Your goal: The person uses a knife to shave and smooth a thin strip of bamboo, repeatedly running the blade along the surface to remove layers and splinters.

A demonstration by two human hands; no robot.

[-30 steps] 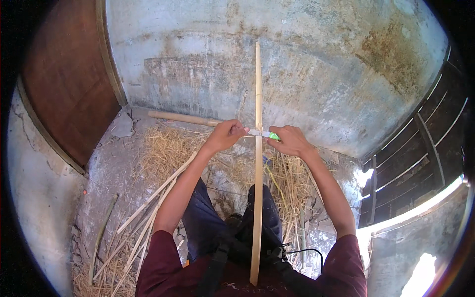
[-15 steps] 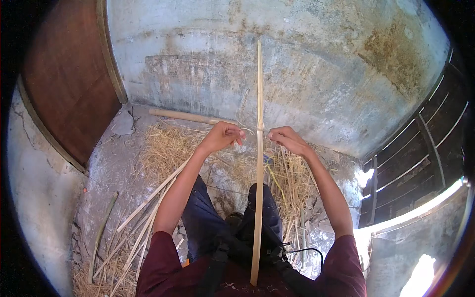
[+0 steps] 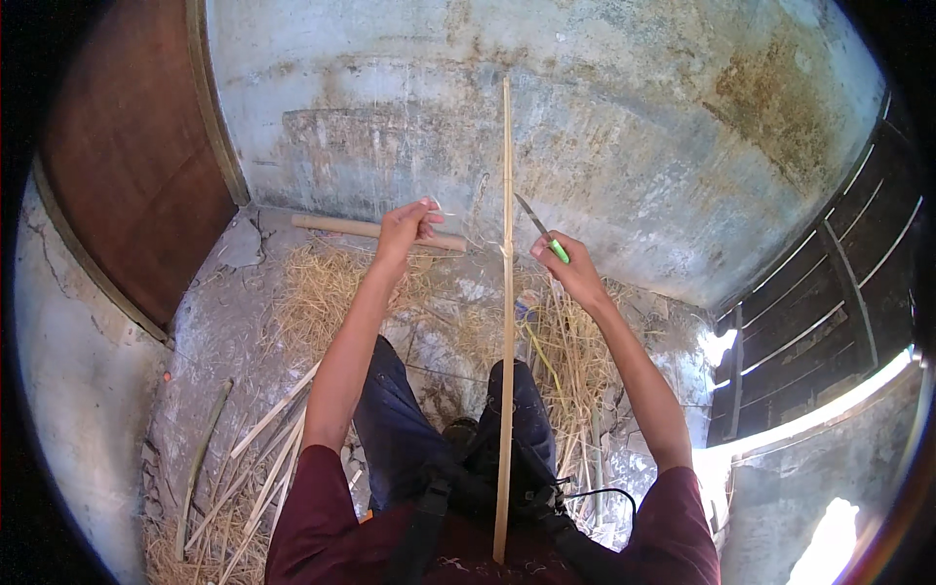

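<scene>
A long, pale bamboo strip [image 3: 506,322] runs from my torso out toward the wall, with a rough node about level with my hands. My left hand [image 3: 402,234] is off to its left, thumb and fingers pinched on a thin pale bamboo shaving [image 3: 444,211]. On the other side, my right hand [image 3: 573,271] is closed around the green handle [image 3: 559,251] of a knife [image 3: 531,216]. Its blade points forward and left, the tip close to the strip. Neither hand appears to touch the strip; what supports its far end is not visible.
A bamboo pole [image 3: 375,232] lies along the wall base. Straw-like shavings [image 3: 327,297] cover the floor, with split bamboo strips [image 3: 268,478] at left and a heap of shavings [image 3: 575,366] at right. A brown door [image 3: 136,136] stands left, dark slats [image 3: 819,302] right.
My left hand has moved left and forward from the strip with the shaving. My right hand has shifted slightly right, and the knife's blade now shows clearly.
</scene>
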